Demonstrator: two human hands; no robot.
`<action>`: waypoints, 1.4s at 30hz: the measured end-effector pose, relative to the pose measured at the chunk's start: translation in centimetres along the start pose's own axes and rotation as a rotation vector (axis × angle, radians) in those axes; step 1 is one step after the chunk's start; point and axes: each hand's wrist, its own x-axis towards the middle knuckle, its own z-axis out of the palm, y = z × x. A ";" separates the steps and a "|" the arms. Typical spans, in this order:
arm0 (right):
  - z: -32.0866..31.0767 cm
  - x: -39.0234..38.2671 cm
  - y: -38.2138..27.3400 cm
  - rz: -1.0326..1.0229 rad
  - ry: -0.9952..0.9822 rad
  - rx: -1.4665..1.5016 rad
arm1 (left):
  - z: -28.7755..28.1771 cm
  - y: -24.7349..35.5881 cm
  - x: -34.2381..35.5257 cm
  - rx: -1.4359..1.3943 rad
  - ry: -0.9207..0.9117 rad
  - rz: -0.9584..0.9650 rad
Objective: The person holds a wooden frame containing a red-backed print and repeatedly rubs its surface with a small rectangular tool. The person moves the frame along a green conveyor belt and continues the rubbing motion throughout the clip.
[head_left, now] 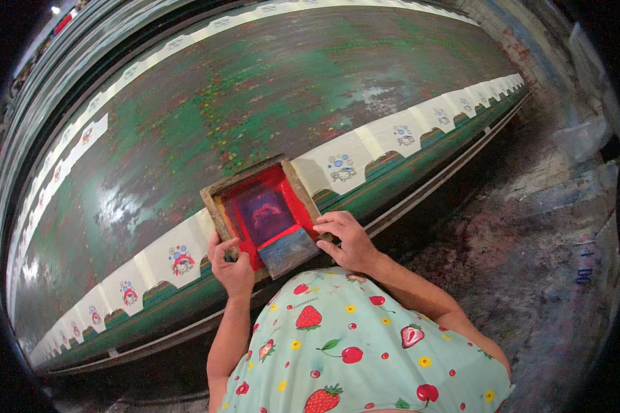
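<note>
A wooden-edged screen printing frame [217,210] lies at the near edge of the long table, over the strip of white fabric pieces. Red ink coats its inner sides, and a dark purple mesh [263,210] shows in the middle. Across its near end is a flat blue-grey piece [288,252], whose kind I cannot make out. My left hand [231,270] grips the frame's near left corner with bent fingers. At the near right side, my right hand [348,242] pinches the frame between thumb and fingers. What lies beneath the frame is hidden.
Left of the frame, white fabric pieces [179,258] carry prints with red in them; those on the right [341,168] show blue and grey only. The long green-black table [269,103] is stained with paint. More fabric lines its far edge. A stained floor [517,255] lies to the right.
</note>
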 end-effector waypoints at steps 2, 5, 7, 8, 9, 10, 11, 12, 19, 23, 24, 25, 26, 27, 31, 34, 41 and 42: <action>-1.2 -0.7 1.8 0.080 0.019 0.110 | 1.9 0.8 -0.2 -0.025 -0.002 0.004; -3.7 -2.0 4.4 0.074 0.028 0.113 | 5.8 2.3 -1.1 -0.079 0.002 0.017; -6.0 -2.4 6.3 0.059 0.049 0.091 | 9.2 3.4 -1.4 -0.103 0.009 0.028; -7.1 -2.6 7.3 0.056 0.065 0.086 | 10.8 3.9 -1.6 -0.099 0.004 0.029; -8.4 -2.8 8.4 0.052 0.073 0.072 | 12.5 4.4 -1.9 -0.096 0.001 0.027; -9.5 -3.0 9.5 0.054 0.080 0.080 | 14.0 5.0 -2.2 -0.086 0.002 0.030; -10.6 -3.1 10.6 0.058 0.089 0.088 | 15.4 5.5 -2.6 -0.062 -0.005 0.038; -11.6 -3.2 11.6 0.061 0.098 0.095 | 16.7 6.0 -2.8 -0.064 -0.016 0.010; -16.1 -3.9 16.6 0.003 0.058 0.112 | 22.1 8.0 -4.0 -0.072 -0.006 -0.039; -16.9 -4.0 17.4 -0.019 0.040 0.172 | 22.3 7.4 -3.7 -0.129 -0.023 -0.069; -16.9 -3.9 17.6 -0.027 0.038 0.172 | 22.3 7.2 -3.7 -0.122 -0.029 -0.072; -17.0 -4.0 17.6 -0.034 0.037 0.170 | 22.4 7.1 -3.8 -0.162 -0.026 -0.094; -17.1 -4.0 17.7 -0.038 0.036 0.165 | 22.5 7.0 -3.9 -0.192 -0.016 -0.120; -17.1 -4.0 17.7 -0.037 0.036 0.171 | 22.6 6.9 -4.0 -0.219 -0.007 -0.131; -17.2 -3.8 17.6 -0.032 0.040 0.161 | 22.9 6.7 -4.1 -0.266 -0.005 -0.143; -17.5 -3.6 16.9 -0.074 0.045 0.066 | 23.1 6.7 -4.0 -0.290 -0.013 -0.146; -16.6 -1.5 14.5 -0.314 -0.158 -0.132 | 22.8 7.4 -3.9 -0.182 -0.016 -0.146; -16.2 -1.0 14.3 -0.341 -0.213 -0.165 | 22.9 7.5 -3.9 -0.189 -0.016 -0.144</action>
